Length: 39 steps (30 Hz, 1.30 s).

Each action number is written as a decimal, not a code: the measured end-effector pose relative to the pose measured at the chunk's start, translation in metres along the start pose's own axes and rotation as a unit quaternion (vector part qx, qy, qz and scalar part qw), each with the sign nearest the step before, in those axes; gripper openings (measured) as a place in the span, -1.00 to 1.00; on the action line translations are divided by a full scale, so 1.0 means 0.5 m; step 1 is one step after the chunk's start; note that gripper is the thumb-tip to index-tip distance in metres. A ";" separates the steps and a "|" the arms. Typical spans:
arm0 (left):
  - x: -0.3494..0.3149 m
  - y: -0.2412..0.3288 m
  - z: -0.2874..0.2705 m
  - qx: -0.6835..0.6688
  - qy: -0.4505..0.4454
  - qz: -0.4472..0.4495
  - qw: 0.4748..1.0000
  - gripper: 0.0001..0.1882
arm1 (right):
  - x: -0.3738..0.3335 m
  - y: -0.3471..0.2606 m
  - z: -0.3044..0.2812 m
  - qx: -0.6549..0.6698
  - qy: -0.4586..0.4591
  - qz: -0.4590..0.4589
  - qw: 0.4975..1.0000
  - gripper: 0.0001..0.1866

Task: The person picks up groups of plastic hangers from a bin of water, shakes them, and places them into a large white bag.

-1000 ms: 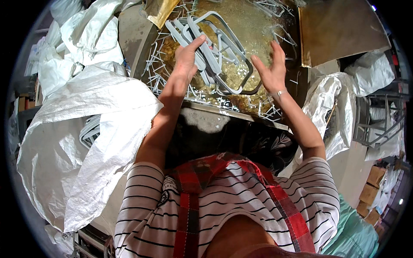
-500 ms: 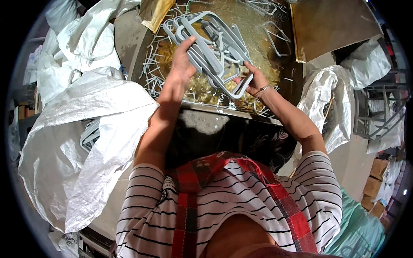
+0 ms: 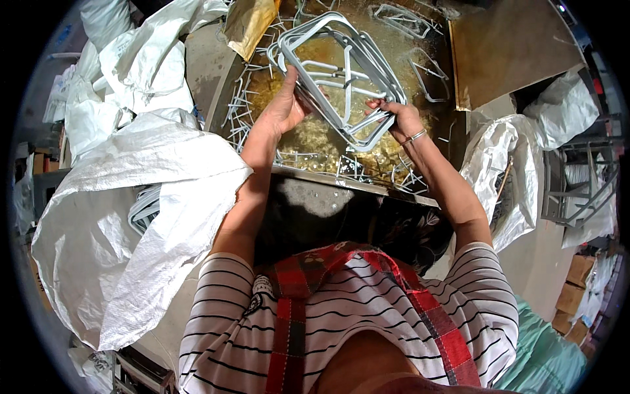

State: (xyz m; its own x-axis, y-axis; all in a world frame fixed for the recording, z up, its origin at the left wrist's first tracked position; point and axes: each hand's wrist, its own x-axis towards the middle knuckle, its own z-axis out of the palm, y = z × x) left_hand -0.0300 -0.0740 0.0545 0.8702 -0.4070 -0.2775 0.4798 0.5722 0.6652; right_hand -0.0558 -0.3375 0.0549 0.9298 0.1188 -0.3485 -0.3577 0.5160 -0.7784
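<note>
A stack of grey plastic frames (image 3: 336, 108), roughly rectangular with rounded corners and crossbars, is held tilted above a tank of murky yellowish water (image 3: 302, 141). My left hand (image 3: 287, 108) grips its left side, thumb on top and fingers beneath. At the lower right corner my right hand (image 3: 399, 118) is closed round the frames, with a bangle on that wrist. Thin grey plastic sticks (image 3: 241, 111) float along the tank's left side. More loose grey frames (image 3: 401, 21) float at the far right of the water.
On the left a large white woven sack (image 3: 85, 217) gapes, with grey frames (image 3: 146, 209) inside. Another open sack (image 3: 489, 154) stands to the right of the tank. A brown board (image 3: 518, 49) lies at the tank's far right corner. The tank's near rim (image 3: 328, 178) runs before my body.
The stack has turned in my hands, so its open middle now faces me more squarely. Both hands have shifted slightly right, along with the whole view.
</note>
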 end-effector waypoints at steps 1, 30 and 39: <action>-0.001 0.004 0.009 -0.017 0.004 0.027 0.999 -0.07 | 0.000 -0.004 0.005 0.016 0.043 0.001 0.999 -0.78; 0.034 0.029 0.008 -0.163 0.236 0.140 0.948 -0.86 | 0.093 0.017 -0.224 -0.306 0.122 -0.032 0.944 -0.84; 0.009 0.111 -0.105 -0.169 0.320 0.288 0.886 -0.85 | 0.037 -0.242 -0.336 -0.700 0.342 -0.164 0.606 -0.72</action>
State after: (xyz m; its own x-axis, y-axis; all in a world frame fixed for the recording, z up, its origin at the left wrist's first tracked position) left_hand 0.0064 -0.0068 0.0535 0.8148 0.4484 -0.3675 -0.1539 0.7784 0.6086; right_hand -0.0099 -0.5402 0.0548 0.8881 -0.4219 0.1826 -0.3327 -0.8639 -0.3782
